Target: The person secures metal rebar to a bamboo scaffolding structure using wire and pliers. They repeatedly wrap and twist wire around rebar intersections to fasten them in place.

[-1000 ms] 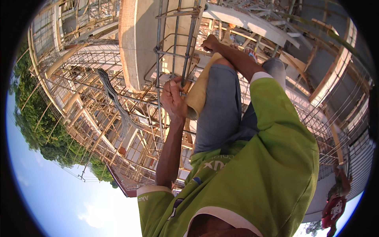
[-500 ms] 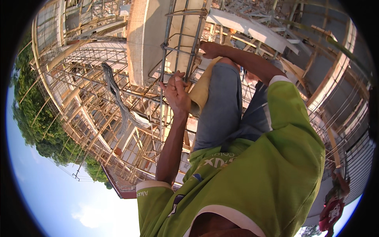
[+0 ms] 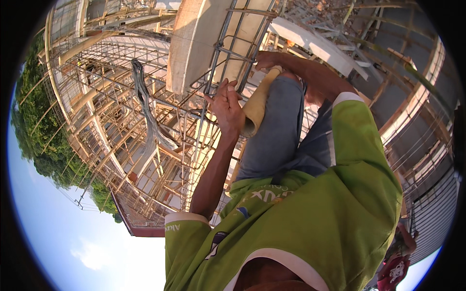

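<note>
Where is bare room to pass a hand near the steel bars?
Likely free: the wide face of the pale board, with steel bars at its right. Crowded: around the left hand and right hand, and the lattice behind the grey bundle.

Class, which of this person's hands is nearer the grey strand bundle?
The left hand; the grey bundle lies left of both, farther from the right hand.
</note>
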`<state>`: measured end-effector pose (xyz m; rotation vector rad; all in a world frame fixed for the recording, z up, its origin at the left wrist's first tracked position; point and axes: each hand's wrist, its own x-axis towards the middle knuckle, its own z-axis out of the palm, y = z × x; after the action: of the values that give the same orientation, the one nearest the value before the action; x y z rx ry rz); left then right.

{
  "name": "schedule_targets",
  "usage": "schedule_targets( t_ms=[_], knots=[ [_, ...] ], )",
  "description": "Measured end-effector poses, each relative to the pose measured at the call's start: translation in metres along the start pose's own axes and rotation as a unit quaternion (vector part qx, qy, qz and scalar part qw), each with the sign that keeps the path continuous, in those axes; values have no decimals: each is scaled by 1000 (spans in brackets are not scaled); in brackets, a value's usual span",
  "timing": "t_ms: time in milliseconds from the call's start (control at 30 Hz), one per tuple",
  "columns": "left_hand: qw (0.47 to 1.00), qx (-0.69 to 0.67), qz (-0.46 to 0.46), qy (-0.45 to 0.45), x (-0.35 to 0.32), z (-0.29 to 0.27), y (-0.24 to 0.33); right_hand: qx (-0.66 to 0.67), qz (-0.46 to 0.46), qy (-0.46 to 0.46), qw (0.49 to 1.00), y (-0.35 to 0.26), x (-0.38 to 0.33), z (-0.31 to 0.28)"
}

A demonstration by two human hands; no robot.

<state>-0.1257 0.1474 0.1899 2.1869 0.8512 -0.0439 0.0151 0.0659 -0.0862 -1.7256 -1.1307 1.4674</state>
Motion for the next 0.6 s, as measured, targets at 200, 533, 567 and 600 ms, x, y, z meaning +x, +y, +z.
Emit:
schedule_targets(
  t_ms=[200,533,567,600],
  knots=[
    [999,-4,15,-32,2,-4,13,152,121,-96,976,-31,-15,-14],
    [998,-4,51,-35,9,-1,14,88,93,-194,973,-17,10,-12],
    [998,-14,52,-33,9,1,15,119,61,-196,971,-10,10,-4],
    [998,-10,47,-38,10,-1,13,130,82,-189,970,-1,9,1]
  ],
)
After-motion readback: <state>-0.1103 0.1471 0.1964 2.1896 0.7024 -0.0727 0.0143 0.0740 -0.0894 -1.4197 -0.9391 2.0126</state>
